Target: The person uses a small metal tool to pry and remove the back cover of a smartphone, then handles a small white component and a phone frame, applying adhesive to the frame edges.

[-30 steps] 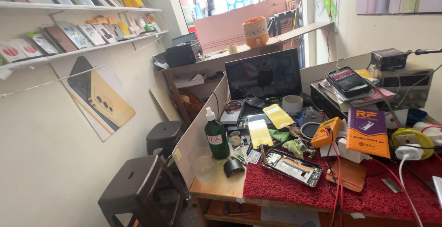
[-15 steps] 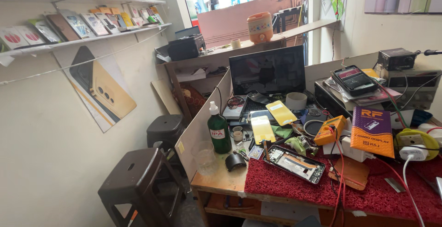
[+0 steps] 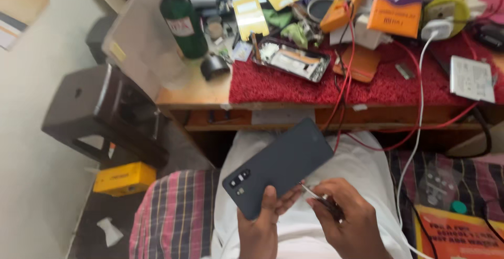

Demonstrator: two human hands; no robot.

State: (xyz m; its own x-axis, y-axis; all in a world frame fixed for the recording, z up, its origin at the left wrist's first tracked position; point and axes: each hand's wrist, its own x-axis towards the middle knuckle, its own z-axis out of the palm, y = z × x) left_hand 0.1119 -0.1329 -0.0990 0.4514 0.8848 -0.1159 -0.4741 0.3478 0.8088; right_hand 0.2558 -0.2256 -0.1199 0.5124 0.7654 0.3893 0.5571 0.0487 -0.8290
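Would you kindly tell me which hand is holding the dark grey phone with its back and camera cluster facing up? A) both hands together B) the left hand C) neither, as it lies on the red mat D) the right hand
B: the left hand grips the dark grey phone at its lower edge above the lap, while the right hand beside it holds thin metal tweezers whose tip points toward the phone.
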